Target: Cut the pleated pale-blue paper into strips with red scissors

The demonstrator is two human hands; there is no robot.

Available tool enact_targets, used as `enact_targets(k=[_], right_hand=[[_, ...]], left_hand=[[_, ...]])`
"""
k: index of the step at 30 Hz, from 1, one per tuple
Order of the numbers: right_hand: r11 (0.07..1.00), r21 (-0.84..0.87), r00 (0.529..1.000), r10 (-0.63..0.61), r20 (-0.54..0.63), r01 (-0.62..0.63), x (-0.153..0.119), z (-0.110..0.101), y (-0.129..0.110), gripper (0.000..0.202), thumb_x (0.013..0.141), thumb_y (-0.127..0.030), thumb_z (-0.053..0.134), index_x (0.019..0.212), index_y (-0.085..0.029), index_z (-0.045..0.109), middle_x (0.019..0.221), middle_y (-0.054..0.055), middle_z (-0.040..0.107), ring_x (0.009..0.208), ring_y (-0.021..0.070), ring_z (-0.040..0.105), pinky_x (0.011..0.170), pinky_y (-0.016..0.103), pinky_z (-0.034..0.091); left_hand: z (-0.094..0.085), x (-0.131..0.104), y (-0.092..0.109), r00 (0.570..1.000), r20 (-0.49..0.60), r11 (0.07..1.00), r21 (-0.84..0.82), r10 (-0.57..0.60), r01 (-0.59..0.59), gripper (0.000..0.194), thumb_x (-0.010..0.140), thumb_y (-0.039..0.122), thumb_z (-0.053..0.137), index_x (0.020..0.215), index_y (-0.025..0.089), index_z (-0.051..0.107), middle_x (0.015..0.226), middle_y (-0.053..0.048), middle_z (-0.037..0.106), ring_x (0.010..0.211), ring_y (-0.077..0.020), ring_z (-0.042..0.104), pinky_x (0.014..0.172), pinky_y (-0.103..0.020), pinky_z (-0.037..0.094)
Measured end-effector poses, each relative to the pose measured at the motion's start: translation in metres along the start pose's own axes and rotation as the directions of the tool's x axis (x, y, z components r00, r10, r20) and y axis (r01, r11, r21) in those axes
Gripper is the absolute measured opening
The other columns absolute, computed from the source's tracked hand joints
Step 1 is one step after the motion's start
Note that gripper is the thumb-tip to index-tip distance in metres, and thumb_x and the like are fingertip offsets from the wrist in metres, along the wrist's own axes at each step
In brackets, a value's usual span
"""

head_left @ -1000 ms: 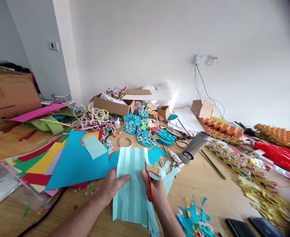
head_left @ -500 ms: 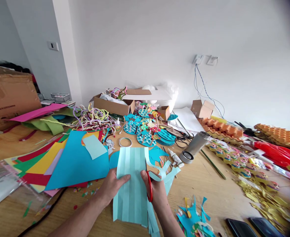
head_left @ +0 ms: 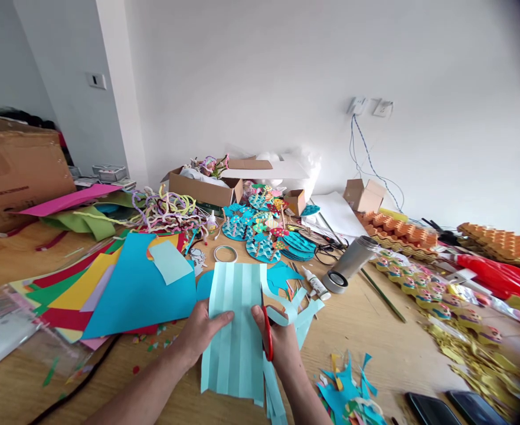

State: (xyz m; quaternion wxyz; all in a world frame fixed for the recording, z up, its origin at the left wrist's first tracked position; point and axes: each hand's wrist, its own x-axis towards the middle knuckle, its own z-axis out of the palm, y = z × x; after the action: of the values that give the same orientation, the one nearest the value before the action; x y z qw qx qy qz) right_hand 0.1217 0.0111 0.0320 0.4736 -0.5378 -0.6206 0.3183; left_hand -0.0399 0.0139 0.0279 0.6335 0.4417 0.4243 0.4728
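Note:
A pale aqua sheet of paper (head_left: 237, 348), creased lengthwise into bands, is held up over the table. My left hand (head_left: 202, 330) grips its left edge, thumb flat on top and fingers beneath. Red-handled scissors (head_left: 267, 336) are in my right hand (head_left: 280, 339), their blades along the sheet's right edge. A narrow strip of the same paper (head_left: 288, 316) curls away to the right of the blades. More cut aqua strips (head_left: 274, 392) lie under my right wrist.
Blue paper scraps (head_left: 346, 389) and two phones (head_left: 432, 407) lie at front right. A glue bottle (head_left: 316, 283) and steel flask (head_left: 350, 262) stand beyond my right hand. Coloured sheets (head_left: 144, 295) spread left. Behind are a tape roll (head_left: 225, 254) and blue crafts (head_left: 262, 248).
Almost nothing differs. The view has shifted very slightly, and the lower end of the aqua sheet sits a touch higher and further left. Both hands keep their hold.

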Motion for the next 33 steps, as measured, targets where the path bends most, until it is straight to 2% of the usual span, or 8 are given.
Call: enact_targets(k=[11,19,25,30,33], right_hand=[[1.000,0.010,1.000,-0.029,-0.007,0.029,0.000,-0.002,-0.003,0.035,0.075,-0.037,0.057,0.053,-0.020,0.034,0.053,-0.005,0.032,0.053,0.0108,0.034,0.049,0.022,0.033],[0.998,0.053,1.000,-0.015,-0.023,0.017,0.000,-0.002,-0.006,0.029,0.074,-0.036,0.059,0.057,-0.018,0.044,0.057,-0.003,0.044,0.056,0.0120,0.041,0.053,0.022,0.039],[0.999,0.043,0.999,-0.002,-0.038,0.004,0.001,-0.002,-0.003,0.031,0.072,-0.034,0.061,0.052,-0.019,0.042,0.052,-0.003,0.042,0.052,0.0115,0.039,0.047,0.022,0.036],[0.991,0.081,0.994,0.104,-0.012,-0.103,0.000,0.000,0.006,0.035,0.071,-0.032,0.063,0.049,-0.020,0.039,0.047,-0.003,0.040,0.044,0.0112,0.038,0.039,0.022,0.031],[0.992,0.090,0.996,0.086,-0.014,-0.084,-0.001,0.000,0.005,0.036,0.072,-0.034,0.062,0.048,-0.020,0.039,0.047,-0.003,0.040,0.045,0.0104,0.037,0.040,0.022,0.031]], left_hand=[[0.000,-0.001,0.000,1.000,-0.003,1.000,0.000,-0.005,0.005,0.038,0.070,0.031,0.065,0.104,0.014,0.063,0.095,-0.009,0.070,0.087,-0.0284,0.064,0.073,-0.036,0.053],[0.000,0.000,0.000,1.000,0.003,1.000,-0.005,-0.015,0.015,0.040,0.070,0.032,0.065,0.105,0.014,0.063,0.096,-0.010,0.069,0.090,-0.0291,0.063,0.075,-0.037,0.052],[0.000,0.001,0.001,1.000,-0.003,1.000,-0.003,-0.018,0.018,0.040,0.069,0.032,0.065,0.105,0.014,0.062,0.097,-0.010,0.069,0.089,-0.0288,0.064,0.074,-0.037,0.052],[0.000,0.001,0.000,1.000,-0.012,1.000,-0.006,-0.009,0.009,0.040,0.069,0.032,0.066,0.105,0.015,0.062,0.096,-0.009,0.070,0.088,-0.0285,0.064,0.073,-0.036,0.053],[0.000,0.001,-0.001,1.000,-0.012,1.000,-0.001,-0.012,0.012,0.039,0.069,0.032,0.065,0.104,0.015,0.063,0.094,-0.009,0.070,0.087,-0.0283,0.064,0.071,-0.036,0.053]])
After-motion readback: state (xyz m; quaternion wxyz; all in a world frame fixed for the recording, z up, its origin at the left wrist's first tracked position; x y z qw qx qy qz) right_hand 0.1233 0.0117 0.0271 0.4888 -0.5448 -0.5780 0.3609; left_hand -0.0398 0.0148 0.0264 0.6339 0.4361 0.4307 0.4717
